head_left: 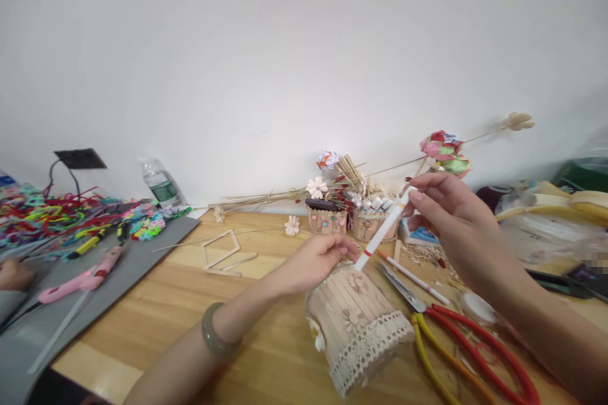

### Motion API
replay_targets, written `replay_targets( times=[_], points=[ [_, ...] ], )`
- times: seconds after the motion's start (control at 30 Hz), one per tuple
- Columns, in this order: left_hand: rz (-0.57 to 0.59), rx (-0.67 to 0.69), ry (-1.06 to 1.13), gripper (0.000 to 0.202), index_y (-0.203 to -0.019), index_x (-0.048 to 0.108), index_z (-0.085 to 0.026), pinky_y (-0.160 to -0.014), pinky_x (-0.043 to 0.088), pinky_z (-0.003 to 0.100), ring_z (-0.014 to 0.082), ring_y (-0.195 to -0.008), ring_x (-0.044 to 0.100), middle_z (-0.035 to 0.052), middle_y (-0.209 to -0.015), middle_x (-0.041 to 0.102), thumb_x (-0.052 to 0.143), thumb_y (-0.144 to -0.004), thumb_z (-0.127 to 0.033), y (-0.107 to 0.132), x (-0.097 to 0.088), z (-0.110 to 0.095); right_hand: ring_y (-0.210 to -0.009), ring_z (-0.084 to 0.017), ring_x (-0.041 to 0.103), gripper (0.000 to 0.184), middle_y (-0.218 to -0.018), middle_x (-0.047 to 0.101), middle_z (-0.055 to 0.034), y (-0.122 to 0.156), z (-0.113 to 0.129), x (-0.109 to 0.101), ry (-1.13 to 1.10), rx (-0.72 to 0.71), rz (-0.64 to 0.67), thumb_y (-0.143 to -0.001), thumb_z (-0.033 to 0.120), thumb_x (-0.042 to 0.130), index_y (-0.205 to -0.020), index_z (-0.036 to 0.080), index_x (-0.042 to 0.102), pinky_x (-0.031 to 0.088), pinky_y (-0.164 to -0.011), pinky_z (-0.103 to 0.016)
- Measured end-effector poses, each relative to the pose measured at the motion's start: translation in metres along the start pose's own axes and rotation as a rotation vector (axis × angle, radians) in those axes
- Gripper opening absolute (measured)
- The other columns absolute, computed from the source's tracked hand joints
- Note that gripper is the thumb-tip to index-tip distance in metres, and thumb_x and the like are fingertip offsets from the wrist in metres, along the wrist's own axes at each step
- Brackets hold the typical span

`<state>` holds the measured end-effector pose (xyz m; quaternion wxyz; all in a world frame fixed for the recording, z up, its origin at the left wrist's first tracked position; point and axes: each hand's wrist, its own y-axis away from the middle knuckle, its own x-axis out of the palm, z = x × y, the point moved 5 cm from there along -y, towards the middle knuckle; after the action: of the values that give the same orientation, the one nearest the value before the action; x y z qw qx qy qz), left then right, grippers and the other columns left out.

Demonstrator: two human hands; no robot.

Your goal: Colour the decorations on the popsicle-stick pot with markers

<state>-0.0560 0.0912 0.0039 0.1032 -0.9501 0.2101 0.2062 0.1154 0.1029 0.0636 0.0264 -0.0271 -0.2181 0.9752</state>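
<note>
My right hand pinches the upper end of a white marker pen. The marker slants down to the left, with a red band near its lower end and an orange band near my fingers. That lower end is at the far rim of a craft-stick pot, which leans on the table. Wooden flowers and white lace trim decorate the pot. My left hand grips the pot's far rim, its fingertips partly hidden. Red-and-yellow-handled scissors lie to the right of the pot, beside another slim white pen.
Two decorated holders, one with a phone and one with markers, stand behind. Loose craft sticks lie left. A pink glue gun rests on a grey mat near another person's hand.
</note>
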Motion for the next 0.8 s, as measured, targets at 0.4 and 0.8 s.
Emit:
replay_targets(
  times=[0.4,0.8],
  points=[
    [-0.123,0.094,0.122,0.022,-0.096,0.061,-0.012,-0.079,0.042,0.027,0.0156,-0.086,0.057,0.0067,-0.092,0.064,0.045,-0.084,-0.022,0.015,-0.006,-0.025,-0.053,-0.008,0.055,0.022,-0.068,0.055,0.0046,0.012,0.005,0.016,-0.020,-0.032,0.075,-0.077,0.040,0.058,-0.085,0.022,0.048,0.049,-0.050,-0.020],
    [-0.026,-0.022,0.522,0.028,-0.072,0.057,-0.012,-0.058,0.045,0.025,0.0110,-0.057,0.056,0.0022,-0.064,0.060,0.067,-0.066,-0.038,0.026,0.009,-0.035,-0.061,-0.018,0.057,0.019,-0.072,0.063,-0.0036,0.058,0.025,0.027,0.885,-0.882,0.241,-0.081,0.019,0.049,-0.092,0.026,0.063,0.037,-0.049,-0.026]
  ],
)
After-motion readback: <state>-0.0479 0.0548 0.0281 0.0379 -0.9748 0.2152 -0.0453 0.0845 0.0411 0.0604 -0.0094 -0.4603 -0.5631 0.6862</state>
